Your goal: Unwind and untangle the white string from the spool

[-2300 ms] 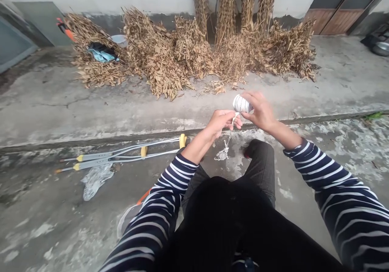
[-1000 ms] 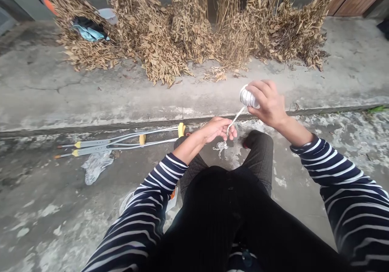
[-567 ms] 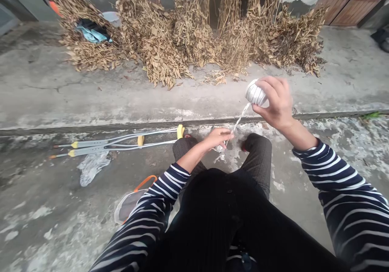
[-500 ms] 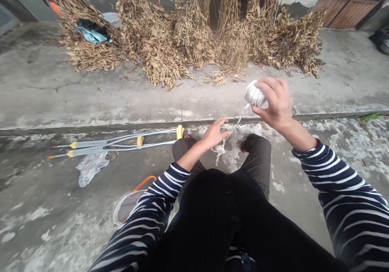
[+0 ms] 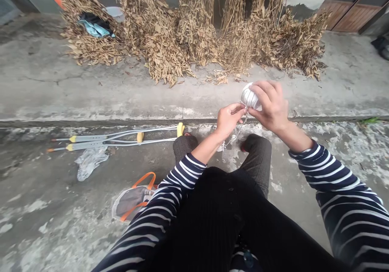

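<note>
My right hand (image 5: 271, 105) grips a white ball of string (image 5: 249, 96) from its right side, held up above the kerb. A loose strand (image 5: 233, 139) hangs from the ball down to a small tangle (image 5: 221, 146) on the ground between my feet. My left hand (image 5: 229, 120) is up against the lower left of the ball, thumb and fingertips pinched on the strand where it leaves the ball. The tips of the right thumb and the left fingers nearly meet there.
A pair of crutches (image 5: 106, 141) lies along the kerb at left, beside a crumpled clear plastic bag (image 5: 90, 162). A mesh bag with orange handles (image 5: 130, 202) rests near my left arm. Dried plant bundles (image 5: 170, 41) lean on the wall behind the raised concrete ledge (image 5: 127, 97).
My left hand has risen to the right, from open beside the strand to pinching it at the ball. The right hand and ball have shifted slightly left.
</note>
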`<act>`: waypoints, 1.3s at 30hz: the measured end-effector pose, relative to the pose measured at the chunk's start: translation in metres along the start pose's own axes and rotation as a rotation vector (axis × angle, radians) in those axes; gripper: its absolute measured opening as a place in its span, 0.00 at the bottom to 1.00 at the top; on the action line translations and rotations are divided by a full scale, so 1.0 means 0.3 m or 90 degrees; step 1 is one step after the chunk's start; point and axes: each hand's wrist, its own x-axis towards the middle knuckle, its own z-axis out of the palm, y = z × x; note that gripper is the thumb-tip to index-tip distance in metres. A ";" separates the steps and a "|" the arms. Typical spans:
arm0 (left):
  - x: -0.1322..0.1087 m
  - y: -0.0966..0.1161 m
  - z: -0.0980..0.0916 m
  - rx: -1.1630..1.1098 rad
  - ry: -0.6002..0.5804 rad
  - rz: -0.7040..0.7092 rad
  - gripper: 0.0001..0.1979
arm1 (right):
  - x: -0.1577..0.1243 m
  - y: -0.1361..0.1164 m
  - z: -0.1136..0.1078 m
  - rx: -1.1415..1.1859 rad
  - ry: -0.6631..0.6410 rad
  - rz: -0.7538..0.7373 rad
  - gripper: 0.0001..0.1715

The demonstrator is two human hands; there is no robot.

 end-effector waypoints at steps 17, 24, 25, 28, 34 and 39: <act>-0.017 -0.041 -0.075 0.281 0.049 0.332 0.05 | 0.002 0.049 0.034 -0.014 0.037 0.066 0.36; -0.019 -0.037 -0.057 0.216 0.085 0.173 0.05 | -0.001 0.047 0.033 0.009 0.066 0.071 0.37; -0.010 -0.034 -0.048 0.200 0.086 0.147 0.06 | 0.001 0.042 0.032 0.010 0.061 0.076 0.37; 0.009 -0.021 -0.022 0.126 0.074 0.052 0.04 | 0.005 0.032 0.025 0.010 0.052 0.082 0.37; -0.015 0.030 -0.043 -0.077 -0.035 -0.095 0.05 | -0.010 0.042 0.023 0.011 0.044 0.090 0.37; -0.004 0.046 -0.116 -0.185 -0.176 -0.223 0.14 | -0.019 0.035 0.020 0.027 0.038 0.059 0.38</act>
